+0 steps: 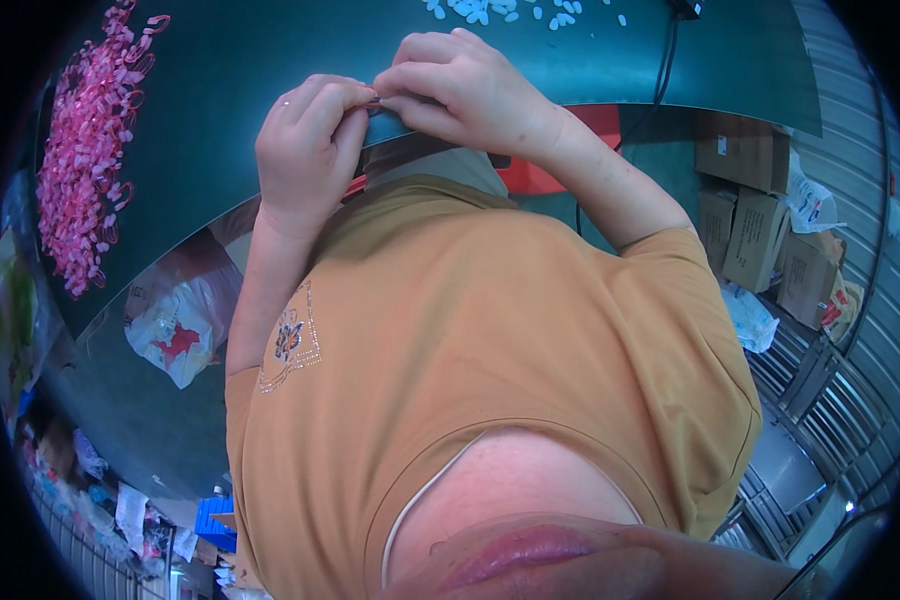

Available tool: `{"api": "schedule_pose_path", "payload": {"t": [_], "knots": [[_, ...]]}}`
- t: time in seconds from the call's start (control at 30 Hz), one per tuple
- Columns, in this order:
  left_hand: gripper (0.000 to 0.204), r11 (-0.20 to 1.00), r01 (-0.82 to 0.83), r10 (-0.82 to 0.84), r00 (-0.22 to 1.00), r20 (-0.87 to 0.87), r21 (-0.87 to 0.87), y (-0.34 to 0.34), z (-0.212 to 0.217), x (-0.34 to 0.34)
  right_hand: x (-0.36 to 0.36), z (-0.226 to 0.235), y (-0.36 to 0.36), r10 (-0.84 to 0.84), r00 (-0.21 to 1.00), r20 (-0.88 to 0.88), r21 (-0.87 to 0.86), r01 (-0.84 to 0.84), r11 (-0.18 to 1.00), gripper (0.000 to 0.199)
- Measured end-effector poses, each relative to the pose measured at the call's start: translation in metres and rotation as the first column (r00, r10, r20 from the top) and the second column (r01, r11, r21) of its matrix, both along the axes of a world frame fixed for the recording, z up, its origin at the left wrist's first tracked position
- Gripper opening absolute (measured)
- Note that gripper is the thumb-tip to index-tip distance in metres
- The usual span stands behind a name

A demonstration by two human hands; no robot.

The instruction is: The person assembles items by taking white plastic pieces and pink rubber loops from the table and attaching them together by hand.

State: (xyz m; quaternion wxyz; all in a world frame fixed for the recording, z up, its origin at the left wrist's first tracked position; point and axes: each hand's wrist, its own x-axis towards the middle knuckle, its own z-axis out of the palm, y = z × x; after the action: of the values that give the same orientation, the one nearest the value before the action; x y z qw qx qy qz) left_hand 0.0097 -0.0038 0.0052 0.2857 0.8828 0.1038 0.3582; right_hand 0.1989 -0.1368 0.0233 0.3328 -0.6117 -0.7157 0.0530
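My left hand [313, 148] and my right hand [462, 88] meet at the near edge of the dark green table [220, 110]. Both are closed, with thumbs and fingertips pinched together. Between the fingertips shows a tiny reddish, dark-edged piece [374, 102], too small and too covered to name. A long heap of small pink looped pieces [88, 150], with paler pink bits on them, lies at the table's left side. Several small white oval pieces [478, 12] are scattered at the far side, beyond my right hand.
A black cable [667, 65] hangs over the table's near edge, right of my hands. Something flat and red [560, 160] is below that edge. Cardboard boxes [755, 235] stand at the right by a corrugated wall. A white plastic bag [178, 325] sits low at the left.
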Motion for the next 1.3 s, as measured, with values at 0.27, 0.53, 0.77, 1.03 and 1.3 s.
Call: {"api": "schedule_pose_path", "payload": {"t": [0.27, 0.53, 0.77, 1.03, 1.3], "knots": [[0.012, 1.000, 0.007, -0.007, 1.000, -0.001, -0.009, 0.000, 0.001, 0.000, 0.004, 0.002, 0.006, 0.038, 0.988, 0.149, 0.065, -0.048, 0.997, 0.014], [0.012, 1.000, -0.007, 0.007, 1.000, -0.007, 0.001, 0.000, 0.000, 0.000, -0.002, 0.003, 0.005, -0.025, 0.958, 0.284, 0.118, -0.009, 0.993, 0.014], [0.013, 1.000, -0.004, 0.004, 1.000, -0.003, 0.002, 0.000, -0.001, 0.000, -0.003, 0.005, 0.001, -0.055, 0.961, 0.271, 0.089, 0.032, 0.996, 0.014], [0.013, 1.000, 0.003, -0.003, 1.000, -0.007, -0.001, 0.001, 0.000, 0.000, 0.001, 0.011, -0.002, -0.016, 0.962, 0.272, 0.016, 0.012, 1.000, 0.008], [0.013, 1.000, -0.015, 0.015, 1.000, -0.002, -0.003, -0.002, 0.001, 0.000, -0.008, 0.025, 0.001, 0.012, 0.878, 0.478, -0.071, 0.025, 0.997, 0.009]]}}
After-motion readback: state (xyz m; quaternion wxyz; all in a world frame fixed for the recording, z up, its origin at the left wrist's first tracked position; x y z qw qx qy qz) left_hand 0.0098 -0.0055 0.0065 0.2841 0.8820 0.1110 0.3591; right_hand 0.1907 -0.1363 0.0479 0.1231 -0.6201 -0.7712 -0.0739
